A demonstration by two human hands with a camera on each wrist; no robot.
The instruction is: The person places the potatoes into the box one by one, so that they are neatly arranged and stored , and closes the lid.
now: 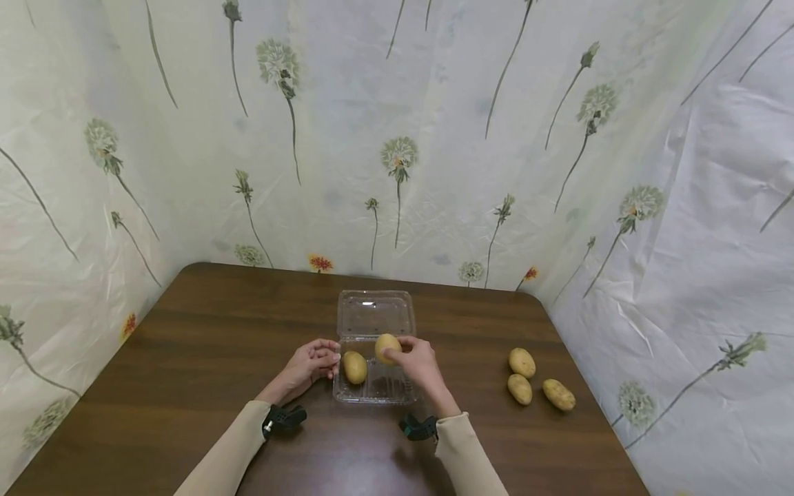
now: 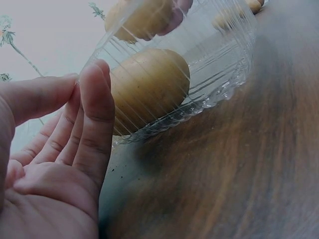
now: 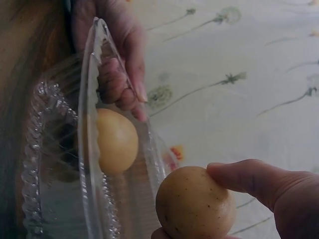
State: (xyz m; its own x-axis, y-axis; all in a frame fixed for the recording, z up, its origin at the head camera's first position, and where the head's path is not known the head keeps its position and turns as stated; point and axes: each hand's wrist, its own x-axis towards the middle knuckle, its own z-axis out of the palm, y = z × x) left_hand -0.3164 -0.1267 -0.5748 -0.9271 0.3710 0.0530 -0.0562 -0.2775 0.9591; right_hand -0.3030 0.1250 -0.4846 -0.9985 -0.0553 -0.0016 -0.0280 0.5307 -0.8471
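Observation:
A clear plastic clamshell container [image 1: 387, 397] lies with its lid [image 1: 375, 313] folded back, away from me. Inside its left part rests one potato [image 1: 355, 368], seen through the ribbed wall in the left wrist view. My left hand [image 1: 313, 363] pinches the container's left rim between thumb and fingertips [image 2: 95, 79]. Over the container's right part, my right hand [image 1: 422, 362] grips a second potato [image 1: 387, 348], thumb on one side. In the right wrist view this speckled potato [image 3: 195, 203] is above the rim, apart from the potato inside.
Three loose potatoes lie on the table's right side: one farther back [image 1: 522, 362], one nearer [image 1: 520, 389] and one at the right [image 1: 559, 395]. The brown wooden table [image 1: 217, 331] ends at a flower-patterned curtain [image 1: 434, 207] behind and on both sides.

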